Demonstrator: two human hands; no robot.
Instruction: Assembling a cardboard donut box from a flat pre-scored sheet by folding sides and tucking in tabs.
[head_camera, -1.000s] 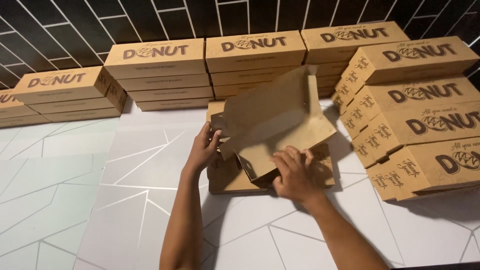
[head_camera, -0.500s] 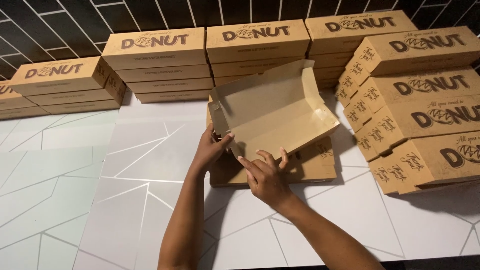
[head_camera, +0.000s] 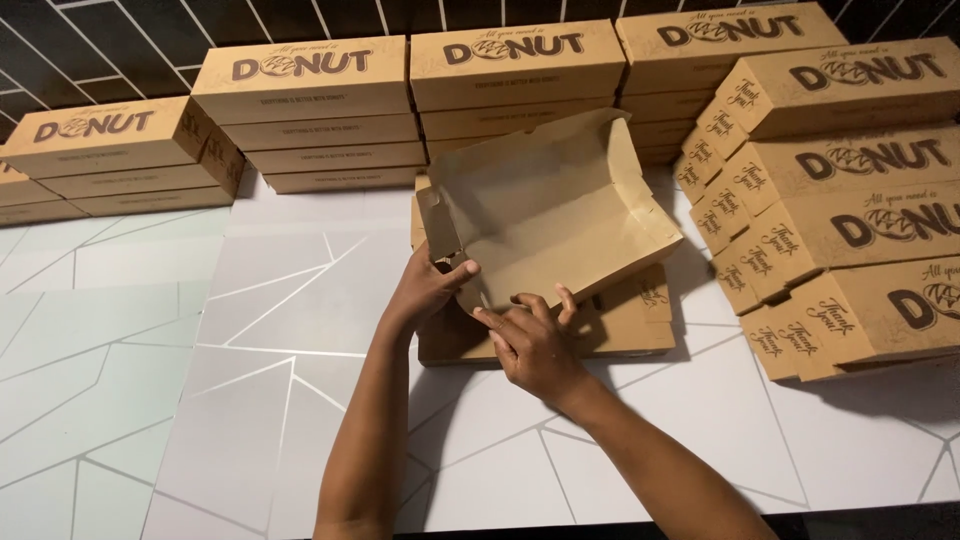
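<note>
A white surface (head_camera: 250, 380) with thin grey geometric lines fills the lower view, backed by a dark tiled wall (head_camera: 150, 25). Closed brown cardboard boxes crowd three sides of it. Along the wall stand a low stack at far left (head_camera: 110, 150), a taller stack left of centre (head_camera: 310, 110) and another at centre (head_camera: 520, 70). On the right, a leaning pile of boxes (head_camera: 840, 220) runs from the back corner toward the front edge and hems in the working space on that side.

In the middle, near the back stacks, a short pile of flat folded box blanks (head_camera: 610, 330) lies on the surface. Above it is the half-formed open box (head_camera: 550, 210), tilted with its plain inside facing the camera, its side walls raised and a small end flap (head_camera: 438, 222) sticking out at the left. It hides most of the blanks beneath and part of the centre stack behind.

The left hand (head_camera: 425, 290) grips the box's lower left corner, thumb pressed on the inner edge. The right hand (head_camera: 535, 345) is curled against the box's front lower edge, fingers bent and pressing the cardboard there.
</note>
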